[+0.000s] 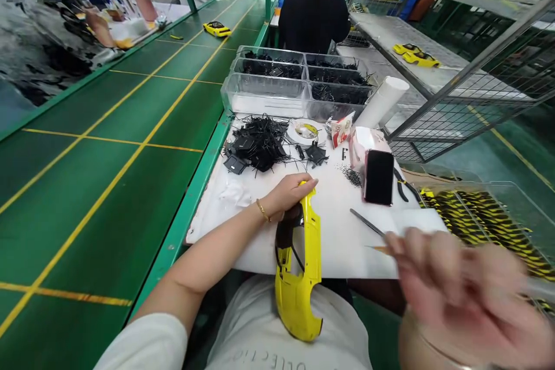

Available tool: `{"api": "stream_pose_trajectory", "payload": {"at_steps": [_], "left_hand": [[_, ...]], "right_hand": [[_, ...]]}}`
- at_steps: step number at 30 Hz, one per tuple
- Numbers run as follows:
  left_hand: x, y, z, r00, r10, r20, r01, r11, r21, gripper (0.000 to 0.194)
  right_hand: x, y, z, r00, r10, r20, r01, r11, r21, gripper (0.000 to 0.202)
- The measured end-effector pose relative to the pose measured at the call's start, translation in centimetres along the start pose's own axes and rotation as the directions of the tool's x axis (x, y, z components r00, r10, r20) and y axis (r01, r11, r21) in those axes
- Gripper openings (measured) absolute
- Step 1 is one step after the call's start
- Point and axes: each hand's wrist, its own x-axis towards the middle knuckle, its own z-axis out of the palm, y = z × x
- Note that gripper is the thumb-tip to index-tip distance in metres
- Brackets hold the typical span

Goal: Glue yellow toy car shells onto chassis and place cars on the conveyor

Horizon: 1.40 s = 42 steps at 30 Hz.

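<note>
My left hand (291,193) is closed around the upper end of a yellow toy car body shell (301,300). The shell is tilted on its side over my lap, its dark window part and hollow openings showing. My right hand (455,283), blurred and close to the camera, is closed at the right on a thin pointed tool (381,249) with a pale orange tip; its exact kind is unclear. A slim dark rod (366,222) lies just beyond those fingers, its near end hidden by them. Past my left hand is a pile of black plastic parts with wires (260,144).
Clear divided bins (269,89) of black parts line the table's back. A tape roll (306,130), phone (378,178), pliers (404,186) and white roll (385,101) sit rightward. A green conveyor (130,185) runs left; a tray of yellow-black parts (481,219) stands right. Co-workers sit nearby.
</note>
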Motion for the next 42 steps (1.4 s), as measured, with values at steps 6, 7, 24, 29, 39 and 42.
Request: {"api": "stream_pose_trajectory", "payload": {"at_steps": [6, 7, 24, 29, 39, 42], "left_hand": [[0.1, -0.1, 0.0, 1.0, 0.026, -0.001, -0.026, 0.999, -0.018, 0.041], [0.1, 0.0, 0.0, 0.999, 0.032, -0.001, -0.032, 0.999, -0.017, 0.041], [0.2, -0.1, -0.1, 0.998, 0.061, -0.003, -0.061, 0.998, -0.024, 0.04], [0.2, -0.2, -0.1, 0.997, 0.076, -0.003, -0.076, 0.996, -0.04, 0.04], [0.1, -0.1, -0.1, 0.997, 0.071, 0.01, -0.071, 0.996, -0.053, 0.036], [0.1, 0.0, -0.2, 0.999, 0.051, 0.016, -0.05, 0.998, -0.042, 0.036]], "right_hand": [[5.7, 2.4, 5.4, 0.909, 0.17, 0.38, -0.26, 0.945, 0.2, 0.068], [6.0, 2.6, 5.5, 0.896, 0.195, 0.399, -0.292, 0.936, 0.198, 0.067], [6.3, 3.2, 5.5, 0.889, 0.327, 0.32, -0.399, 0.896, 0.193, 0.055], [6.2, 3.4, 5.5, 0.889, 0.336, 0.311, -0.407, 0.89, 0.203, 0.055], [5.4, 3.3, 6.2, 0.914, 0.259, 0.311, -0.308, 0.944, 0.119, 0.053], [3.8, 3.1, 6.6, 0.922, 0.207, 0.327, -0.216, 0.976, -0.009, 0.053]]}}
